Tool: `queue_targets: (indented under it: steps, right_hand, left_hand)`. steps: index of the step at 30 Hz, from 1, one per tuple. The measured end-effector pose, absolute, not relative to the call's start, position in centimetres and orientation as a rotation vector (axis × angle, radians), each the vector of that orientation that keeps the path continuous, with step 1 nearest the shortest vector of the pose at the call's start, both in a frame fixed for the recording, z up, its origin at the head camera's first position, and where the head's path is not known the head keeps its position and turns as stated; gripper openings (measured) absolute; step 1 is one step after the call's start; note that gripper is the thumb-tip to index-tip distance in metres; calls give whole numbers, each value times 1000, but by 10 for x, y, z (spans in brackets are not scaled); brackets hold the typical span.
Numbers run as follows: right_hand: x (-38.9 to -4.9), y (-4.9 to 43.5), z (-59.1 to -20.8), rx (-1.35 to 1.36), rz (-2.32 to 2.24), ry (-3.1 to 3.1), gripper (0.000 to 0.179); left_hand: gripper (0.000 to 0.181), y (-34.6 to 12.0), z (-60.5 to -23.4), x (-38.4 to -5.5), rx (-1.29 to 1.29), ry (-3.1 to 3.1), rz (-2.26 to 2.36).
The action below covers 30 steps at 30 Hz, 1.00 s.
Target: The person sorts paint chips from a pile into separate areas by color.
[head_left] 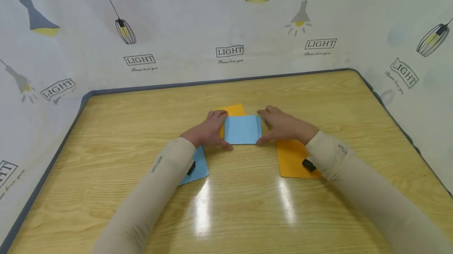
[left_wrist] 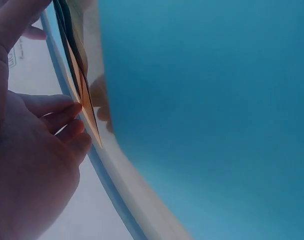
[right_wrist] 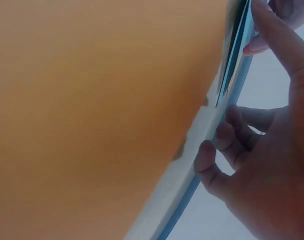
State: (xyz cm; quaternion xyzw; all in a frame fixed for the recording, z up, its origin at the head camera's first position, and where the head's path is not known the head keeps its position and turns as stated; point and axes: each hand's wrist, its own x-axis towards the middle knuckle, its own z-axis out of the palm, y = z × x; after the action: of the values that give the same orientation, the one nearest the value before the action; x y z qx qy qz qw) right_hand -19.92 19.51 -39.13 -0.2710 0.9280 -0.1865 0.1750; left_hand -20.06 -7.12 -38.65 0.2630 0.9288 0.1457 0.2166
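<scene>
A light blue paper piece [head_left: 242,130], with a fold line near its right edge, lies between the two hands in the head view. My left hand [head_left: 210,130] is at its left side, fingertips by the far corner and thumb by the near one. My right hand [head_left: 284,125] spans the right side, its thumb touching the near corner. An orange paper [head_left: 234,109] shows behind the blue piece, partly hidden by it and the left hand. In the left wrist view, the fingers [left_wrist: 66,117] reach an orange edge. The right wrist view shows several loosely bent fingers [right_wrist: 227,145].
Another blue sheet [head_left: 201,167] lies under the left forearm, and an orange sheet [head_left: 291,159] under the right. Small black pieces sit by both wrists. The wooden table [head_left: 244,207] has a grey edge strip and a patterned wall covering behind it.
</scene>
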Motion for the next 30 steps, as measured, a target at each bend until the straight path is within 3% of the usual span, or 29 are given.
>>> queue_targets:
  steps: [30]
  right_hand:
    - [-196, 180, -386, -714, -401, 2585, 107]
  left_hand:
    - [103, -72, -390, -204, 739, 2596, 403]
